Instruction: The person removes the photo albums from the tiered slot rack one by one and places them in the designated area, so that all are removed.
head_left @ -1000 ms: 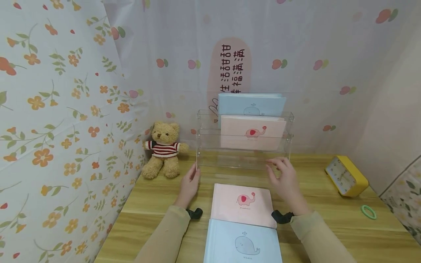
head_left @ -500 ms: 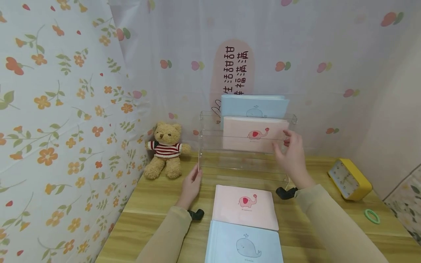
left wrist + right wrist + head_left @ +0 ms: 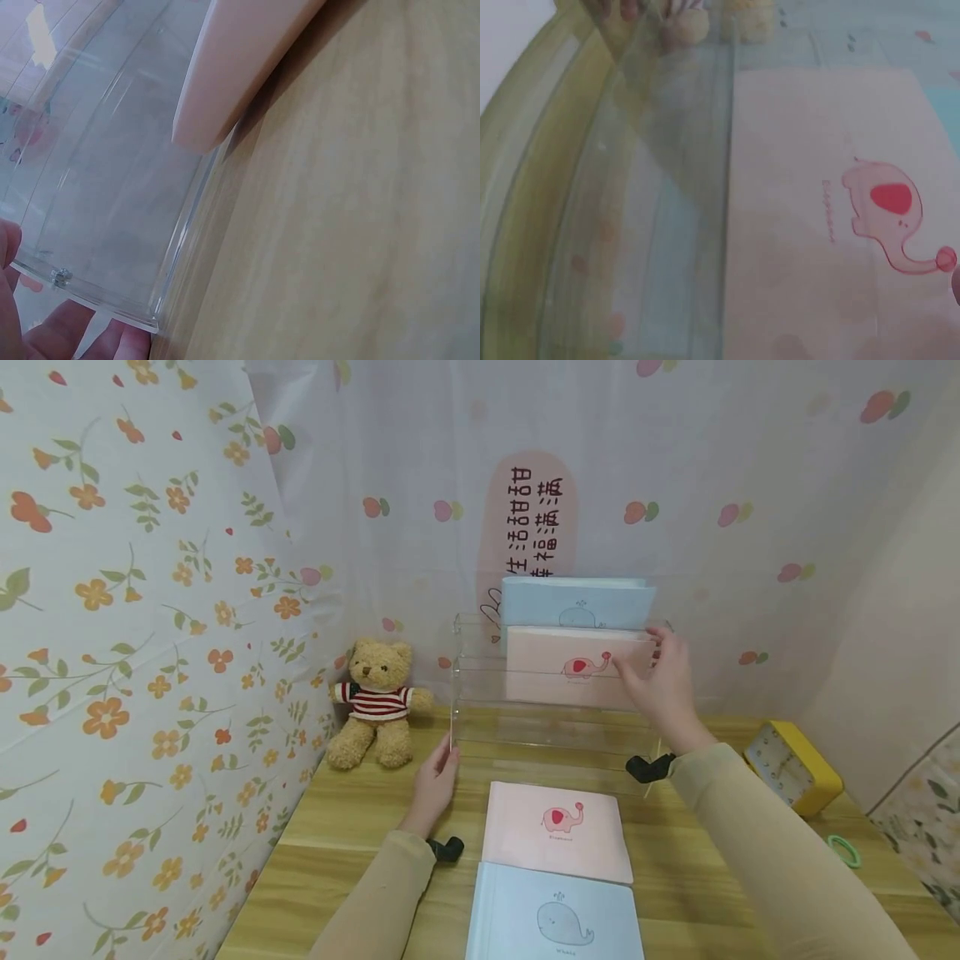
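Note:
A clear acrylic tiered rack [image 3: 480, 722] stands on the table, with a pink elephant book [image 3: 540, 664] in its middle tier and a blue whale book [image 3: 532, 597] behind, higher up. My left hand [image 3: 435, 789] holds the rack's left side; in the left wrist view its fingers [image 3: 64, 330] lie behind the clear side panel [image 3: 112, 304]. My right hand [image 3: 667, 693] pinches the right edge of the pink elephant book, thumb in front and fingers at the edge, partly hidden. The book's cover [image 3: 802, 225] fills much of the right wrist view.
A second pink elephant book [image 3: 517, 835] and a second blue whale book [image 3: 510, 927] lie flat between my forearms. A teddy bear [image 3: 375, 702] sits left of the rack. At the right are a yellow clock [image 3: 802, 768] and a green ring [image 3: 843, 852].
My right hand has risen from the rack's lower front to the right edge of the upright pink elephant book and now pinches it. The left hand stays at the rack's side.

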Motion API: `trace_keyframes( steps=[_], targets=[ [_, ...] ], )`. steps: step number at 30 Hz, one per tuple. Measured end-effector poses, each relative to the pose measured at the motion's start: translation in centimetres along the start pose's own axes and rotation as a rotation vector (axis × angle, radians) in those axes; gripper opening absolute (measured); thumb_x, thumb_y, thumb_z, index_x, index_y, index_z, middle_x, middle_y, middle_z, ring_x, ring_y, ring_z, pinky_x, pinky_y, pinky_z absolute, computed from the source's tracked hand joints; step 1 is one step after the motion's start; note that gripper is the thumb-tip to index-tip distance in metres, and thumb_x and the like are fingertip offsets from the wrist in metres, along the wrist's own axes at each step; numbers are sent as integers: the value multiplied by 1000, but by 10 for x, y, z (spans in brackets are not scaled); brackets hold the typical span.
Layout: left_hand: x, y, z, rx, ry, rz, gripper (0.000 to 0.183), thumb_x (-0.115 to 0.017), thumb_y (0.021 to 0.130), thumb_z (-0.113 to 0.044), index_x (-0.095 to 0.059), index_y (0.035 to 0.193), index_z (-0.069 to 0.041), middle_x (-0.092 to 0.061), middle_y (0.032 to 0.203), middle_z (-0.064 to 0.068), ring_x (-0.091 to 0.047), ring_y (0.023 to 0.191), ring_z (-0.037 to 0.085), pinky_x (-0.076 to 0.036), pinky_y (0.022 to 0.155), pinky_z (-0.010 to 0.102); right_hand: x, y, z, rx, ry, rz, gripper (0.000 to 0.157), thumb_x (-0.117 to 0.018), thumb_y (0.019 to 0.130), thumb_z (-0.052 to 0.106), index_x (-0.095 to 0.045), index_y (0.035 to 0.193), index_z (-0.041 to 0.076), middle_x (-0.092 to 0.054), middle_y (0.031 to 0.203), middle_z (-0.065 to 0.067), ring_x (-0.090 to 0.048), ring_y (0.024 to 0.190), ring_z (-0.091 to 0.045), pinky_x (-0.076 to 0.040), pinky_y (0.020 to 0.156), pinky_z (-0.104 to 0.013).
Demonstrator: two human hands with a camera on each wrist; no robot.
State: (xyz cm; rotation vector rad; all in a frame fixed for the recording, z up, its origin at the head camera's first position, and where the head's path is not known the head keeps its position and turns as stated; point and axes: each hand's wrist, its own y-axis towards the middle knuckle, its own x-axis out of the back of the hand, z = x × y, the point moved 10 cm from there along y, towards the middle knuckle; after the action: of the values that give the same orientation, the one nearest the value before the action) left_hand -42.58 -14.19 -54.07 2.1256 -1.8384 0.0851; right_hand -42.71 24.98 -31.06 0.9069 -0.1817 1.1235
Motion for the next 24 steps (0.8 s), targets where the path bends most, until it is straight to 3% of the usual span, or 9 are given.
trace_keyframes(
  steps=[5,9,12,17,24],
  targets=[
    [0,-2,0,11,8,10,52,-58,116,-34,-53,165,-17,-55,167,15,-53,155,39,-43,130,56,2,10,-3,-79,48,40,68,-78,103,42,-52,150,0,-42,151,-30,-51,128,-47,-50,107,-58],
    [1,-3,-3,-2,-2,10,52,-58,116,-33,-53,165,-16,-55,166,16,-54,154,39,-44,129,56,2,15,5,-15,28,63,59,-82,101,39,-63,142,1,-51,153,-27,-51,129,-44,-46,103,-54],
    [2,-2,-5,-13,-2,8,51,-57,116,-33,-54,164,-15,-56,165,18,-55,153,40,-45,128,56,0,18,8,39,25,88,49,-83,101,35,-70,137,4,-58,151,-23,-51,136,-44,-45,108,-60],
    [1,-1,0,1,7,7,51,-59,116,-34,-54,164,-17,-57,165,16,-54,154,38,-44,129,55,-9,20,6,16,22,170,44,-80,103,39,-73,136,11,-57,152,-20,-46,147,-46,-36,124,-75],
    [0,-1,0,-1,-2,15,52,-57,116,-33,-53,165,-15,-54,167,17,-52,156,39,-43,130,56,-15,26,5,-5,28,205,41,-80,103,31,-75,139,12,-61,152,-21,-48,148,-47,-37,123,-75]
  ],
)
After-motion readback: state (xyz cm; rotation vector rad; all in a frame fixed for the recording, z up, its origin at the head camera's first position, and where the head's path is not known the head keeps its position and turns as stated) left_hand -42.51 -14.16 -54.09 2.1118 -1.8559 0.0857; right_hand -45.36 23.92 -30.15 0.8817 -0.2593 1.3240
